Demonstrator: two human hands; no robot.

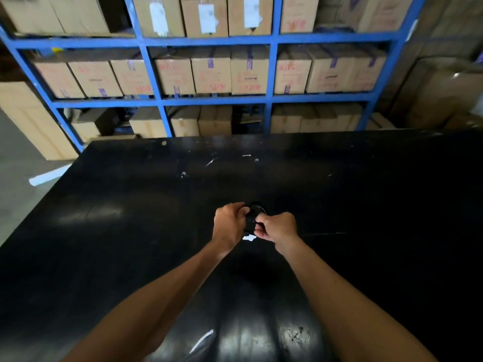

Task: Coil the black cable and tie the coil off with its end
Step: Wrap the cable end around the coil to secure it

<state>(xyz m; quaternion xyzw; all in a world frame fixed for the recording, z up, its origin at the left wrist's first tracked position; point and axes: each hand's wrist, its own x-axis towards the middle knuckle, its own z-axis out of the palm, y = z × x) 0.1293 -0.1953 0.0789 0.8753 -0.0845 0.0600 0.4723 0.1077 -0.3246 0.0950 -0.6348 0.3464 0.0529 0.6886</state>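
Observation:
The black cable [255, 210] is a small coil held between both hands above the middle of the black table [130, 218]. It is hard to tell apart from the dark tabletop. My left hand [230, 223] grips the coil's left side with fingers curled. On the right, my right hand [278, 227] pinches the cable with thumb and fingers. A loop of the coil arches above the fingers. A small white tag or connector [248, 238] shows just below the hands. Most of the coil is hidden by my fingers.
Blue metal shelving [273, 74] packed with cardboard boxes [213, 74] stands behind the table's far edge. More boxes are stacked at the left and right. Grey floor [21, 184] lies to the left of the table. White scuffs mark the tabletop.

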